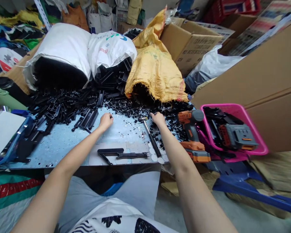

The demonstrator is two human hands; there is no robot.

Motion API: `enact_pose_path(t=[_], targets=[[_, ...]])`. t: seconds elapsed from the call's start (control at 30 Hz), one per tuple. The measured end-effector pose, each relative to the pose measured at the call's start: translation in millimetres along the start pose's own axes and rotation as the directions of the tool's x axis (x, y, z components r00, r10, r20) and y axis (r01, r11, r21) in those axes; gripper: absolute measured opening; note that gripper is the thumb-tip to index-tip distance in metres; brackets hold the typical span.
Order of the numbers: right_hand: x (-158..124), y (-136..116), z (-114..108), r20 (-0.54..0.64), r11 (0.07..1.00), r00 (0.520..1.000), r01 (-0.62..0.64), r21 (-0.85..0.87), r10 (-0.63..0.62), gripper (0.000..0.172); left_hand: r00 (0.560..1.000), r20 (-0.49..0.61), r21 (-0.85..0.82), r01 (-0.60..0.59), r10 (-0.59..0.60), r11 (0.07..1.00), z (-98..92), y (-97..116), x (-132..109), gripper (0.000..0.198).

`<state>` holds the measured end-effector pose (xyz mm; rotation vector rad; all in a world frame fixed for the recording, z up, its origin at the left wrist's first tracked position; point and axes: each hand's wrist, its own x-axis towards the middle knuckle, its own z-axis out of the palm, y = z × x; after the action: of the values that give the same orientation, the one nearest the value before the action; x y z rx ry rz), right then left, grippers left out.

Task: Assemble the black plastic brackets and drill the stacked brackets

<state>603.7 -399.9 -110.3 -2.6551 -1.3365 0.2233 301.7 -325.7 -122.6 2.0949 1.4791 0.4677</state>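
My left hand (106, 121) is closed above the blue tabletop, with a small dark bit showing at its fingertips that is too small to name. My right hand (158, 118) reaches into a heap of small black parts and pins (122, 106), its fingers drawn together; what they pinch is hidden. A hammer (150, 134) with a black grip lies just left of my right wrist. Nearer to me, a jointed pair of black bars (110, 150) and a black slotted bar (133, 155) rest on a pale board. Black channel-shaped pieces (89, 119) lie left of my left hand.
Two white sacks (63, 42) (111, 48) and a yellow sack (157, 71) spill black parts along the back. An orange cordless drill (191, 129) and a pink basket (235, 108) with a battery stand right. A blue tray (8, 152) sits left; cardboard (257, 74) walls the right.
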Motion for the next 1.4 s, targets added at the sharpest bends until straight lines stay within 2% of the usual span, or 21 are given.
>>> enact_pose_path(t=[0.07,0.1,0.17,0.2,0.23,0.3,0.37,0.43,0.5,0.6,0.77,0.87,0.93,0.97,1.03,1.1,1.13,1.17,1.23,1.3,1.4], targets=[[16,-21,12,0.017,0.999,0.999,0.039,0.009,-0.039,0.043,0.997,-0.024,-0.244,0.064,-0.072,0.968,-11.7,-8,-37,0.02],[19,-33,19,0.019,0.998,0.997,0.068,0.013,-0.069,0.04,0.99,-0.016,-0.429,0.117,-0.137,0.896,-19.3,-14,-57,0.024],[16,-57,32,0.027,0.99,0.99,0.139,0.021,-0.139,0.037,0.963,0.081,-0.715,0.237,-0.258,0.657,-35.4,-28,-99,0.031],[13,-68,38,0.035,0.984,0.984,0.176,0.025,-0.177,0.036,0.942,0.149,-0.791,0.296,-0.3,0.535,-42.4,-34,-119,0.033],[9,-77,42,0.041,0.977,0.976,0.212,0.028,-0.214,0.035,0.92,0.217,-0.832,0.349,-0.327,0.432,-47.9,-39,-137,0.034],[1,-90,46,0.043,0.96,0.96,0.277,0.033,-0.278,0.029,0.877,0.323,-0.856,0.431,-0.355,0.285,-53.0,-47,-166,0.034],[-7,-98,45,0.038,0.946,0.945,0.322,0.034,-0.323,0.024,0.842,0.38,-0.855,0.477,-0.383,0.203,-51.0,-50,-185,0.032],[-18,-102,39,0.013,0.929,0.93,0.367,0.047,-0.368,0.022,0.822,0.385,-0.859,0.486,-0.42,0.164,-45.6,-51,-194,0.032],[-32,-103,31,-0.039,0.89,0.896,0.443,0.107,-0.442,0.021,0.818,0.36,-0.864,0.474,-0.448,0.17,-41.2,-51,-196,0.033],[-62,-100,19,-0.072,0.807,0.843,0.531,0.259,-0.532,0.02,0.846,0.331,-0.86,0.452,-0.418,0.235,-39.7,-49,-193,0.033],[-116,-84,8,0.033,0.745,0.795,0.552,0.375,-0.605,0.021,0.899,0.297,-0.813,0.414,-0.321,0.41,-42.6,-48,-190,0.03],[-138,-70,2,0.08,0.726,0.764,0.567,0.389,-0.64,0.019,0.89,0.35,-0.793,0.447,-0.291,0.414,-42.4,-51,-190,0.031],[-149,-63,-4,0.091,0.695,0.727,0.6,0.395,-0.68,0.018,0.897,0.345,-0.777,0.438,-0.276,0.452,-41.0,-54,-189,0.03],[-154,-61,-6,0.093,0.683,0.714,0.612,0.399,-0.694,0.019,0.913,0.306,-0.765,0.405,-0.271,0.5,-40.2,-54,-189,0.029],[-163,-58,-11,0.106,0.67,0.698,0.617,0.413,-0.708,0.02,0.961,0.146,-0.707,0.268,-0.236,0.654,-37.9,-54,-189,0.026],[-170,-58,-14,0.135,0.648,0.668,0.619,0.444,-0.731,0.019,0.99,-0.081,-0.558,0.05,-0.114,0.829,-34.7,-53,-192,0.021],[-173,-58,-15,0.151,0.635,0.649,0.622,0.459,-0.746,0.017,0.984,-0.176,-0.438,-0.075,-0.004,0.896,-32.6,-53,-194,0.019],[-176,-58,-14,0.173,0.625,0.629,0.626,0.466,-0.758,0.016,0.963,-0.24,-0.297,-0.196,0.126,0.934,-30.3,-53,-196,0.018],[-179,-60,-13,0.22,0.622,0.597,0.636,0.457,-0.772,0.015,0.882,-0.281,-0.01,-0.396,0.377,0.918,-25.7,-53,-200,0.02],[-182,-63,-12,0.257,0.622,0.572,0.653,0.432,-0.779,0.014,0.784,-0.256,0.213,-0.525,0.566,0.824,-23.2,-56,-202,0.021],[-186,-70,-14,0.29,0.598,0.524,0.715,0.361,-0.801,0.014,0.654,-0.191,0.355,-0.649,0.732,0.673,-24.7,-64,-197,0.022]])
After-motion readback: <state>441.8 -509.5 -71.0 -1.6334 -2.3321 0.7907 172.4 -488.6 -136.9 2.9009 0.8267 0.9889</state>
